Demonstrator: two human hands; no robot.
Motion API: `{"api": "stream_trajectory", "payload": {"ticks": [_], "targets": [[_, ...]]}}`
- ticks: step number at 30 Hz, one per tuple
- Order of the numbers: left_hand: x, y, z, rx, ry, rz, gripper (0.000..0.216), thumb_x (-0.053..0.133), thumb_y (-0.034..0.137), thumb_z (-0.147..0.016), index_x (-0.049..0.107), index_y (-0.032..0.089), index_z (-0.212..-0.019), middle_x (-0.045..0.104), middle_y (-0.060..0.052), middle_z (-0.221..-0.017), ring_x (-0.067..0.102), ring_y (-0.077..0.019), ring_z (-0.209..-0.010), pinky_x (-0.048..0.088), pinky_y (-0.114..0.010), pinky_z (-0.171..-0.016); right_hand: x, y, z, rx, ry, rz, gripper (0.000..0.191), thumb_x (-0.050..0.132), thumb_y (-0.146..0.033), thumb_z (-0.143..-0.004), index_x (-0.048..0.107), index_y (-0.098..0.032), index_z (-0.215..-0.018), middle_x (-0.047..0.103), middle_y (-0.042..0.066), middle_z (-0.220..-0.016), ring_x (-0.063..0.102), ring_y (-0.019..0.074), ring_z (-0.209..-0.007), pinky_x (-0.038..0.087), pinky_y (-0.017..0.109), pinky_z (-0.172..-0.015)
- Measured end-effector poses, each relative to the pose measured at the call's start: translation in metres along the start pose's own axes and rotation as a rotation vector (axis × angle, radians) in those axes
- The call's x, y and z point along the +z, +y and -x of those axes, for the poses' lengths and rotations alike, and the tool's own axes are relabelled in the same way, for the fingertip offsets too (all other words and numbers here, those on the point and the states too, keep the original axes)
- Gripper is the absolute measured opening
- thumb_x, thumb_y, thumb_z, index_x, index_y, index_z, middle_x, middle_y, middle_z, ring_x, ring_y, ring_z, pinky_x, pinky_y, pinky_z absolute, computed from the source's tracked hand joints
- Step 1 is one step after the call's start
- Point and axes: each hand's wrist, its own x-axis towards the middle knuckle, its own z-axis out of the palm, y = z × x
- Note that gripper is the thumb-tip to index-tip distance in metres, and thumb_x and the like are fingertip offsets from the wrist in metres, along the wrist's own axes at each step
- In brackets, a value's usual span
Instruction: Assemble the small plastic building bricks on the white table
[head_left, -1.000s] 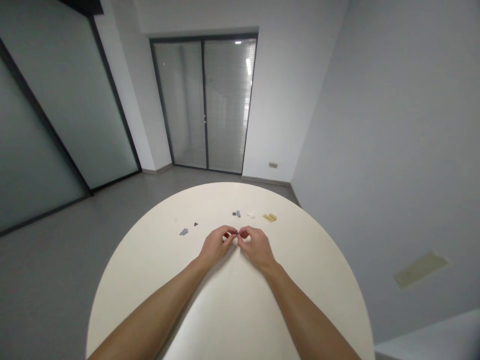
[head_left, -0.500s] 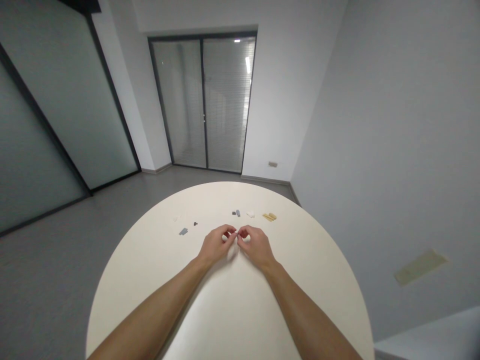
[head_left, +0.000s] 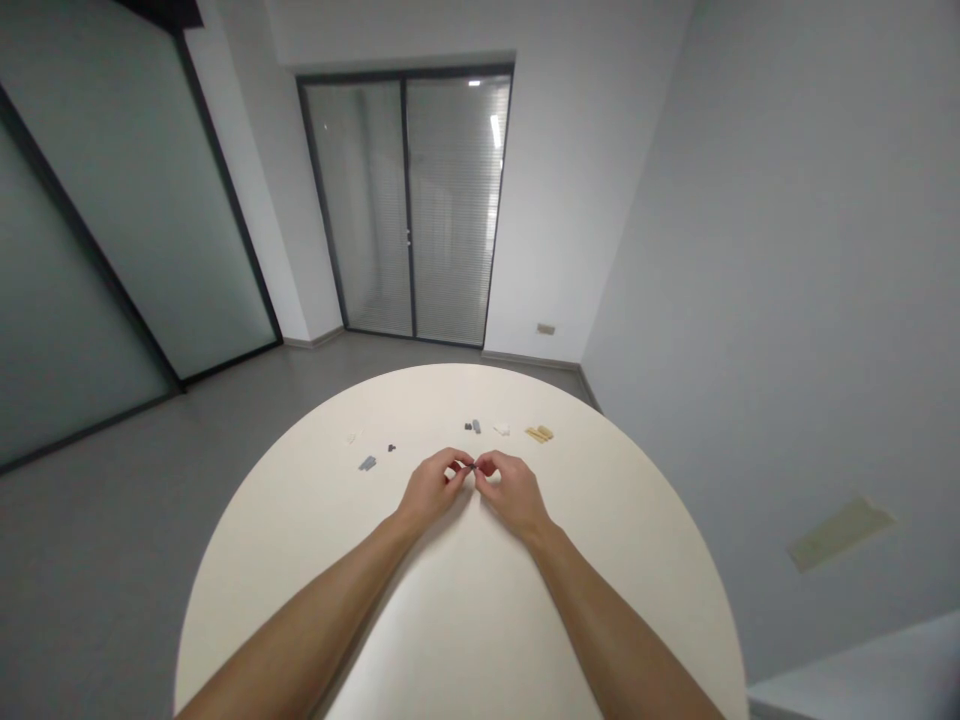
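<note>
My left hand (head_left: 437, 480) and my right hand (head_left: 510, 485) meet fingertip to fingertip above the middle of the round white table (head_left: 465, 620). Both are closed in a pinch on one small dark piece (head_left: 473, 467), mostly covered by the fingers; its exact kind is too small to make out. Just beyond the fingers lie small black pieces (head_left: 468, 426) and a grey piece (head_left: 477, 426). White pieces (head_left: 502, 429) and tan, bar-like pieces (head_left: 539, 434) are to the right of these.
Left of my hands are grey flat pieces (head_left: 367, 463), a small black piece (head_left: 391, 448) and faint white bits (head_left: 351, 438). Past the table's far edge stands a glass door with blinds (head_left: 450, 210). A pale wall (head_left: 780, 300) rises on the right.
The small dark piece shows a little more between my fingertips, and the left fingers have shifted slightly. Everything lying on the table stays in place.
</note>
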Motion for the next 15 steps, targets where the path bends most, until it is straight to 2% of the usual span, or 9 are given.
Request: {"api": "stream_trajectory", "payload": {"ticks": [9, 15], "targets": [[-0.0008, 0.0014, 0.0013, 0.018, 0.011, 0.0, 0.019, 0.052, 0.026, -0.091, 0.068, 0.022, -0.101, 0.071, -0.003, -0.099, 0.065, -0.0156, -0.085, 0.052, -0.025, -0.069, -0.002, -0.0024, -0.0002, 0.008, 0.003, -0.024, 0.008, 0.061, -0.02, -0.085, 0.066, -0.023, -0.089, 0.07, -0.001, -0.081, 0.063, 0.0158, -0.077, 0.044, 0.028, -0.079], [-0.0004, 0.004, 0.0014, -0.071, 0.045, -0.02, 0.026, 0.052, 0.038, -0.093, 0.068, 0.022, -0.105, 0.073, -0.004, -0.097, 0.067, -0.0168, -0.083, 0.053, -0.025, -0.066, -0.0022, -0.0024, -0.0001, 0.008, 0.025, -0.012, 0.005, 0.062, -0.021, -0.084, 0.066, -0.023, -0.087, 0.07, 0.0, -0.08, 0.063, 0.0169, -0.078, 0.044, 0.029, -0.077]]}}
